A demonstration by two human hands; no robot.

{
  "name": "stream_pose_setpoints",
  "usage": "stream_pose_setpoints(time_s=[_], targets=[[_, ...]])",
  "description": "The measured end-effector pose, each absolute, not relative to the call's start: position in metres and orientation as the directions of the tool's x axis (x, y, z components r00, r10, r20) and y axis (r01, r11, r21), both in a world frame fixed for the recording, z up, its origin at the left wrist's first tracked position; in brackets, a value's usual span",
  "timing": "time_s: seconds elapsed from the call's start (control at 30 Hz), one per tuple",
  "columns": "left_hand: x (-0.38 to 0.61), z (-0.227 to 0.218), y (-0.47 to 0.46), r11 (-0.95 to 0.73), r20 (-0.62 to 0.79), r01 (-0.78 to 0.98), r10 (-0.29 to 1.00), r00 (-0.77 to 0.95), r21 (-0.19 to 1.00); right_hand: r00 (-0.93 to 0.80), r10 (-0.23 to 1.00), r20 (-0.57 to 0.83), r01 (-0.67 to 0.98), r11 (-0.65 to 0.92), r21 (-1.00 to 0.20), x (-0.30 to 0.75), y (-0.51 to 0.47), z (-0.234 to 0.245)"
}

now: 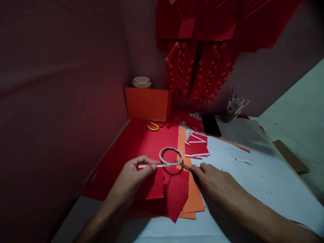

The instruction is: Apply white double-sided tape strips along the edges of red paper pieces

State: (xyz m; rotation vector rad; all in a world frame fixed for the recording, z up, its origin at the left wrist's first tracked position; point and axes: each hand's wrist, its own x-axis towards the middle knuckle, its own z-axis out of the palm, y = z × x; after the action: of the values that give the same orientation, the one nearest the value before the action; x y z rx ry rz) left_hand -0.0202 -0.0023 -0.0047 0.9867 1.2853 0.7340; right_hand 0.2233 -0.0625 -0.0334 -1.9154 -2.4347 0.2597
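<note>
Your left hand [138,171] pinches paper [152,189] and tape [143,166] toward the tabletop's [243,185] left edge; your right hand [210,179] grips scissors [186,166].

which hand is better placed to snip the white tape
Probably the right hand: it holds the scissors, which reach to the tape roll. The left hand is occupied, pinching the red paper and white strip.

Room above right tabletop [268,175], tape roll [161,159] obstructing centre, phone [211,125] beyond, seemingly a wall [63,101] left
</note>
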Motion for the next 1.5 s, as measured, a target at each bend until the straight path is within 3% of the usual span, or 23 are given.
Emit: stream_pose_setpoints(time_s=[0.2, 0.33, 0.43, 0.5, 0.7, 0.9, 1.03, 1.2, 1.33, 1.4, 1.5], targets=[[-0.021, -0.007, -0.002, 0.420, -0.427, 0.079, 0.887, 0.175, 0.904, -0.176, 0.984, -0.041, 0.967, 0.165, -0.192, 0.236, -0.053, -0.036], [-0.021, -0.009, -0.003, 0.424, -0.431, 0.078, 0.883, 0.187, 0.902, -0.134, 0.991, 0.025, 0.900, 0.132, -0.416, 0.242, -0.051, -0.017], [-0.020, -0.008, -0.004, 0.433, -0.439, 0.074, 0.879, 0.185, 0.898, -0.145, 0.984, -0.104, 0.780, 0.049, -0.624, 0.240, -0.049, -0.003], [-0.020, -0.007, -0.003, 0.437, -0.441, 0.063, 0.880, 0.174, 0.897, -0.155, 0.974, -0.164, 0.721, -0.002, -0.693, 0.239, -0.046, 0.000], [-0.020, -0.007, -0.002, 0.456, -0.450, 0.029, 0.865, 0.222, 0.890, -0.088, 0.971, -0.222, 0.777, -0.073, -0.625, 0.256, -0.029, 0.000], [-0.020, -0.009, -0.004, 0.476, -0.443, -0.088, 0.861, 0.250, 0.875, -0.327, 0.862, -0.387, 0.818, 0.053, -0.572, 0.281, -0.031, 0.015], [-0.020, -0.008, -0.004, 0.479, -0.444, -0.133, 0.868, 0.224, 0.868, -0.378, 0.798, -0.470, 0.829, 0.066, -0.555, 0.297, -0.034, 0.025], [-0.019, -0.004, -0.004, 0.481, -0.441, -0.161, 0.867, 0.232, 0.862, -0.509, 0.670, -0.541, 0.774, 0.079, -0.629, 0.310, -0.035, 0.039], [-0.020, -0.004, -0.004, 0.521, -0.475, -0.141, 0.840, 0.264, 0.842, -0.550, 0.607, -0.574, 0.666, -0.095, -0.740, 0.297, -0.036, 0.038], [-0.020, -0.006, -0.003, 0.531, -0.486, -0.130, 0.832, 0.268, 0.838, -0.526, 0.665, -0.531, 0.507, -0.256, -0.823, 0.279, -0.039, 0.030], [-0.021, -0.009, -0.002, 0.505, -0.468, -0.105, 0.846, 0.255, 0.856, -0.542, 0.714, -0.443, 0.236, -0.377, -0.896, 0.246, -0.047, 0.017]])
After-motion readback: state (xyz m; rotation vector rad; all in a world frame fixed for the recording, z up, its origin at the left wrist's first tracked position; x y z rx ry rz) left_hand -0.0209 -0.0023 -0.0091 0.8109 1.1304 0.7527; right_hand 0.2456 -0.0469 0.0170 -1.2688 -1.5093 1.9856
